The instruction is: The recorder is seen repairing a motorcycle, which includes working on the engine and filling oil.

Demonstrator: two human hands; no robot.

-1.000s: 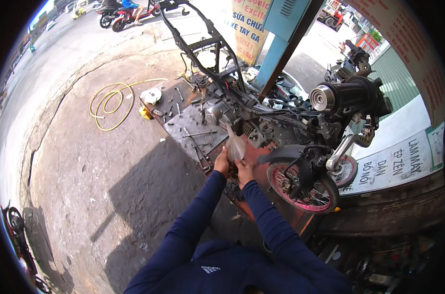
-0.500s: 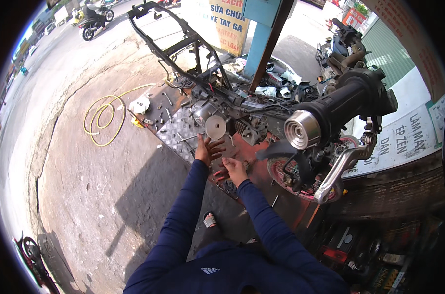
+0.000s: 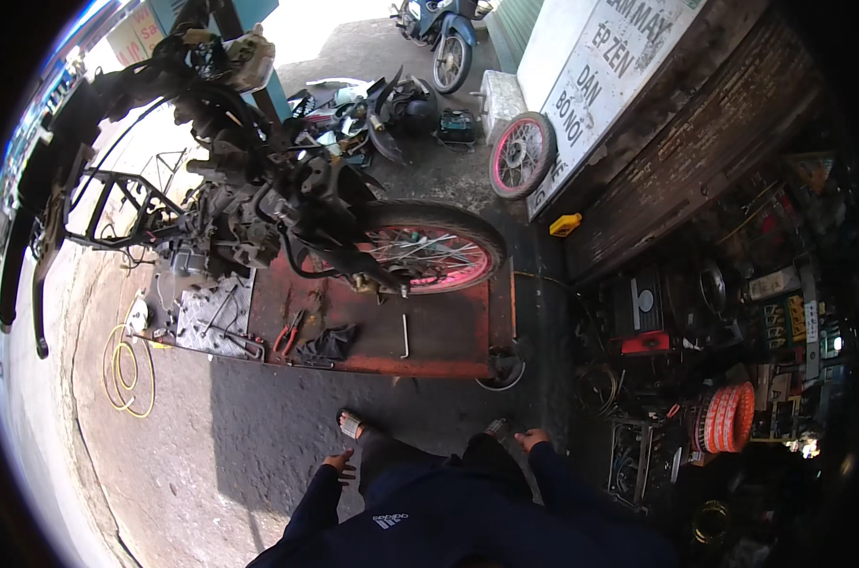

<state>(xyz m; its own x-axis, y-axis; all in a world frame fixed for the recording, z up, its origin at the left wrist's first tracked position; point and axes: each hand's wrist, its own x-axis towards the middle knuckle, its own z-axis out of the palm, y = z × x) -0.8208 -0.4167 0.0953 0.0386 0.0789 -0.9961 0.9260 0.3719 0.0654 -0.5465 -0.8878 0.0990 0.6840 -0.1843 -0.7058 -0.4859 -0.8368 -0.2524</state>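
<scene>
My left hand hangs open beside my left leg, fingers apart. My right hand is low by my right leg, fingers curled together; I cannot make out whether anything is in them. Neither touches the red work platform in front of me. On it stands a stripped black motorbike with a pink-rimmed front wheel. Pliers, a dark cloth, a thin metal bar and several tools on a metal plate lie near the platform's front edge.
A yellow hose lies left on the pavement. Behind are loose bike parts, a spare wheel, a yellow bottle and a parked scooter. Toolboxes and a red coil crowd the right side.
My hands have left the funnel-like piece they held at the engine and dropped to my sides. My view has swung rightward, bringing more of the tool area in.
</scene>
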